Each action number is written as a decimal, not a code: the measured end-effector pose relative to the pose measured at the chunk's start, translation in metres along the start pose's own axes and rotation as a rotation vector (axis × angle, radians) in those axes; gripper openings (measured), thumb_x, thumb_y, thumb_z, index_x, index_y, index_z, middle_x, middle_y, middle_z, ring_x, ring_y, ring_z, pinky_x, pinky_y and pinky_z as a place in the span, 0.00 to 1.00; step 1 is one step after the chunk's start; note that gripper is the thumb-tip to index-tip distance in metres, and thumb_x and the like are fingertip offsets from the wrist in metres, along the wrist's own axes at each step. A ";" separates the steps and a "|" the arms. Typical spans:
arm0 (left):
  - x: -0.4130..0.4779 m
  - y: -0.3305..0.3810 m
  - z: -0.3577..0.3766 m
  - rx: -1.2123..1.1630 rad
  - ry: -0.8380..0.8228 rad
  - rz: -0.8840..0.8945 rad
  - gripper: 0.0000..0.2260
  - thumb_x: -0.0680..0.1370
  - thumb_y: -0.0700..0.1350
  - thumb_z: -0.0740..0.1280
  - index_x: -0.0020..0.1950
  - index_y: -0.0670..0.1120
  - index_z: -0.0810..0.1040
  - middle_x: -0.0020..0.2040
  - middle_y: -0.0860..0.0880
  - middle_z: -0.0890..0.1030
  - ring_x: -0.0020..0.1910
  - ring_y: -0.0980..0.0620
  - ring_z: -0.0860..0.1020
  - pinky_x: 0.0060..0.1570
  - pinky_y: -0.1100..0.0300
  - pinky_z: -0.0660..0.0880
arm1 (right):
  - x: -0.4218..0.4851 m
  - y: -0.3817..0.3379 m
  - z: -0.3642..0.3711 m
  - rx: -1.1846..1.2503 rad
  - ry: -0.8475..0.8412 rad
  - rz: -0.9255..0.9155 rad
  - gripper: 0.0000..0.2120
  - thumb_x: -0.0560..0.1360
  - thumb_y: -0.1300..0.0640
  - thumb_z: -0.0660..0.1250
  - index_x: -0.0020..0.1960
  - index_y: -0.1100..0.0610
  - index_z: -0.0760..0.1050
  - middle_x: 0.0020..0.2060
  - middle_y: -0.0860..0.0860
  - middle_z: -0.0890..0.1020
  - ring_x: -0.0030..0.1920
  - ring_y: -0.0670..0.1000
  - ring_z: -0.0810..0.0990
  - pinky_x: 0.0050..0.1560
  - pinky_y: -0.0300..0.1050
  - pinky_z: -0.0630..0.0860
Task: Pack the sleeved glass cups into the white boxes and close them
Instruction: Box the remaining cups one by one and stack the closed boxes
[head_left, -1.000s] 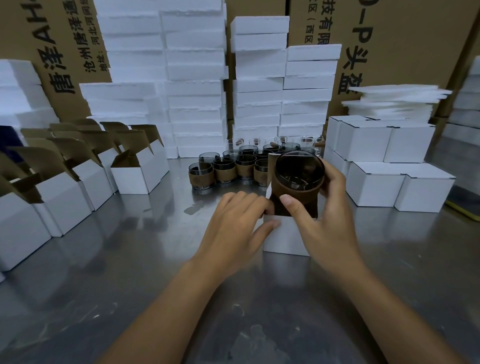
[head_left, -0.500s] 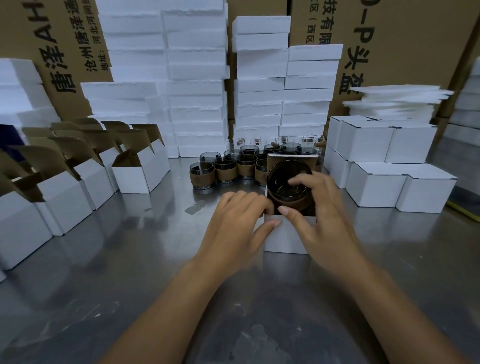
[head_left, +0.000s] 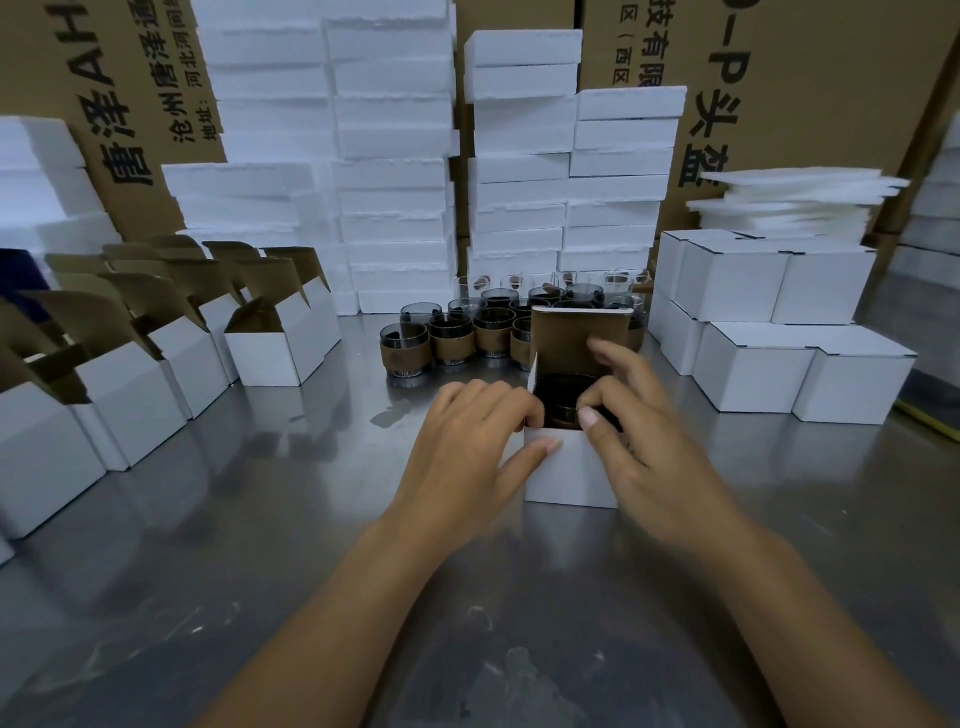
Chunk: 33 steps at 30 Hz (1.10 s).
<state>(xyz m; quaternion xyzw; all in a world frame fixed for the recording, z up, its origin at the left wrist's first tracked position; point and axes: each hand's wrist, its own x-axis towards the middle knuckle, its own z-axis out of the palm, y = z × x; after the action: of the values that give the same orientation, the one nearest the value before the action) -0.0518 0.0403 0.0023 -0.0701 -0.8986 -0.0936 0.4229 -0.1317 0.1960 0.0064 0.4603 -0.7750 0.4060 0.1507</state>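
A small white box stands open on the steel table in front of me, its brown lid flap upright at the back. A glass cup with a brown sleeve sits down inside it, only its dark rim showing. My left hand grips the box's left front corner, thumb on the front wall. My right hand is over the opening, thumb and fingers curled at the cup's rim. Several more sleeved cups stand grouped behind the box.
Open white boxes with raised brown flaps line the left side. Closed white boxes are stacked at the right. White foam blocks and brown cartons fill the back, with foam sheets at right.
The cup, held tilted above the box by my right hand, has gone down into the box. My left hand has stayed on the box's corner.
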 end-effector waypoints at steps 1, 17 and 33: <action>0.000 0.000 0.000 -0.003 0.002 0.002 0.10 0.76 0.52 0.62 0.45 0.46 0.76 0.40 0.52 0.76 0.40 0.53 0.72 0.46 0.60 0.65 | 0.000 0.001 0.000 -0.006 -0.008 -0.004 0.07 0.80 0.57 0.57 0.44 0.51 0.69 0.69 0.39 0.59 0.64 0.28 0.57 0.55 0.20 0.55; -0.001 0.004 -0.001 -0.562 -0.046 -0.409 0.09 0.79 0.58 0.55 0.58 0.68 0.69 0.52 0.61 0.73 0.53 0.67 0.71 0.49 0.79 0.65 | 0.007 -0.001 0.004 0.444 0.411 0.383 0.15 0.78 0.58 0.63 0.62 0.48 0.66 0.58 0.41 0.73 0.59 0.38 0.71 0.61 0.35 0.66; -0.001 0.002 0.001 -0.681 -0.152 -0.491 0.09 0.80 0.48 0.60 0.49 0.60 0.78 0.55 0.59 0.74 0.53 0.68 0.73 0.56 0.69 0.67 | 0.013 0.011 0.009 0.699 0.186 0.442 0.20 0.77 0.66 0.62 0.52 0.39 0.70 0.37 0.35 0.83 0.40 0.36 0.81 0.37 0.27 0.73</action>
<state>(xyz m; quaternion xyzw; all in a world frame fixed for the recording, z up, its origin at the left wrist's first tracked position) -0.0519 0.0422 0.0009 0.0035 -0.8351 -0.4774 0.2734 -0.1463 0.1843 0.0037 0.2679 -0.6538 0.7068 -0.0360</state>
